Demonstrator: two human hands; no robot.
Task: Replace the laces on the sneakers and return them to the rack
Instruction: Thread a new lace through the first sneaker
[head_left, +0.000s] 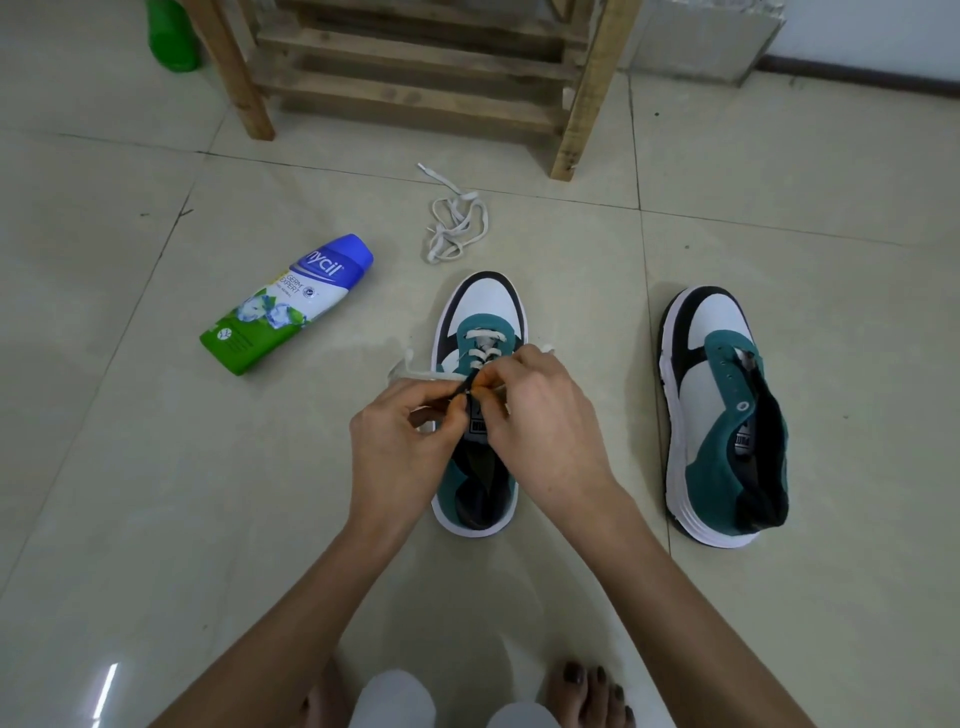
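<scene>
**Obscured and Cropped Items**

- Wooden rack (415, 78): upper part cut off by the top edge.
- Green container (171, 36): only its lower part is in frame.
- Laced sneaker (485, 306): midsection covered by left hand (400, 441) and right hand (545, 415).
- Lace (480, 356): tip lost inside their pinch.
- Powder bottle (285, 306): small print illegible.
- Unlaced sneaker (722, 415): tongue label too small to read.
- Bare feet (587, 691): cropped at the bottom edge.

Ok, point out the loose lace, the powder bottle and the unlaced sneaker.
loose lace (457, 227), head view, tangled middle
powder bottle (291, 301), head view, label
unlaced sneaker (700, 385), head view, white side panel
</scene>
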